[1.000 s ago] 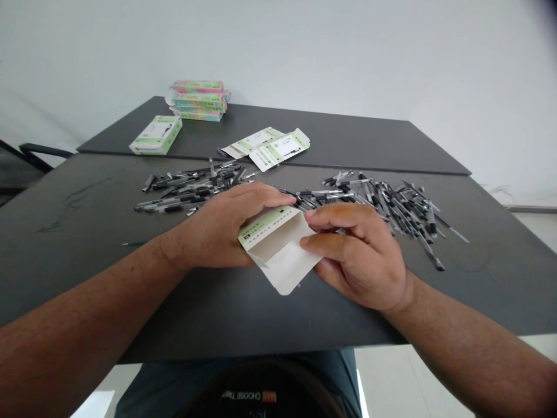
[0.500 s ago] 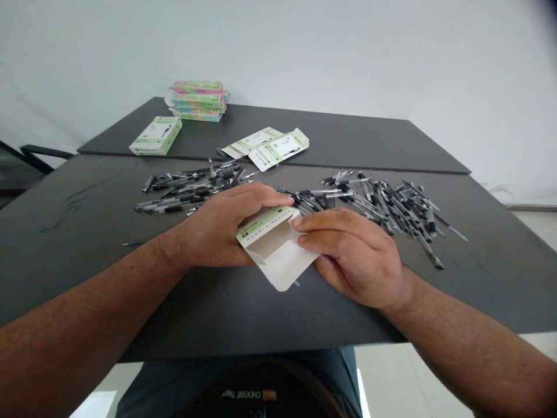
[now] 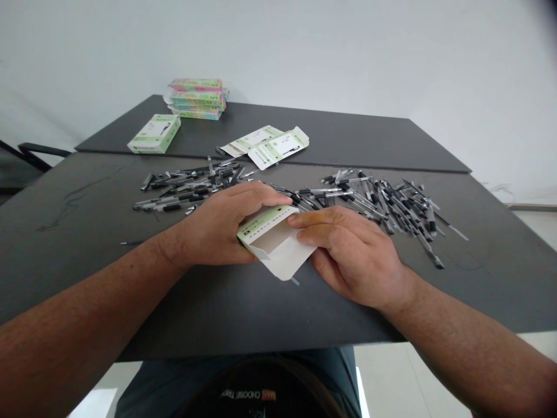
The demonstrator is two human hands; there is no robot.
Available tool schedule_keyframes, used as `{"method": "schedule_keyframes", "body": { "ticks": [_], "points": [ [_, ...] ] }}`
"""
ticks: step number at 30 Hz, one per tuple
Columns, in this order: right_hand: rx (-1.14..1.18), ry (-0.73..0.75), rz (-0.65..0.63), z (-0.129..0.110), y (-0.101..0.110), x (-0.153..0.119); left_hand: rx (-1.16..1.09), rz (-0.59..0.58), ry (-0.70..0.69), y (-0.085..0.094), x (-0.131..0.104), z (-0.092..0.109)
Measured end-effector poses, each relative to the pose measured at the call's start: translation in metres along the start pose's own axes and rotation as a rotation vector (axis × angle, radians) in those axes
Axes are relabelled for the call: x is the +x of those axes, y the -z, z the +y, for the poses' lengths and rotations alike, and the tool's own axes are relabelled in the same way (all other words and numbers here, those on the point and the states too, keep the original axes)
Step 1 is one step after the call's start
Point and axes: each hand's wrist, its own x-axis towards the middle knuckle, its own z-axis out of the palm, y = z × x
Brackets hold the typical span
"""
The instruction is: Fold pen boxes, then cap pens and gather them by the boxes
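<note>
A small green-and-white cardboard box (image 3: pixel 285 255) is held above the near part of the dark table, its end flap hanging out towards me. My left hand (image 3: pixel 228 223) is wrapped round the box's left side, thumb and fingers closed on it. At the box's right edge, my right hand (image 3: pixel 357 252) has its fingers closed on the opening and a side flap. The inside of the box shows only in part, and I see bare card there. Behind my hands lie black-and-clear pens in a left pile (image 3: pixel 191 183) and a right pile (image 3: pixel 387 203).
Two flat green-and-white cartons (image 3: pixel 278 148) overlap at the table's middle seam. A closed green-and-white box (image 3: pixel 154 133) stands to their left. Behind it is a stack of colourful boxes (image 3: pixel 196 100). A lone pen (image 3: pixel 131 242) lies by my left forearm. A chair arm (image 3: pixel 43 150) is at far left.
The box's end flap has tilted up a little, and my right fingers have shifted slightly left along the opening. My left hand keeps its grip.
</note>
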Motion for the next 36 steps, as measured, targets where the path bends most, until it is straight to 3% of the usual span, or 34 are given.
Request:
{"method": "schedule_keyframes", "body": {
  "ticks": [13, 20, 29, 36],
  "points": [
    [-0.052, 0.071, 0.031, -0.001, 0.005, -0.001, 0.07, 0.012, 0.053, -0.005, -0.001, -0.005],
    [-0.015, 0.14, -0.105, -0.006, 0.007, 0.001, 0.08, 0.014, 0.068, -0.006, 0.0, -0.004],
    [-0.036, 0.105, -0.104, -0.003, 0.002, -0.001, 0.102, 0.04, 0.015, -0.01, 0.0, -0.003],
    [0.038, 0.1, -0.192, -0.007, 0.004, 0.001, 0.119, 0.02, -0.005, -0.01, 0.003, -0.003]
  ]
}}
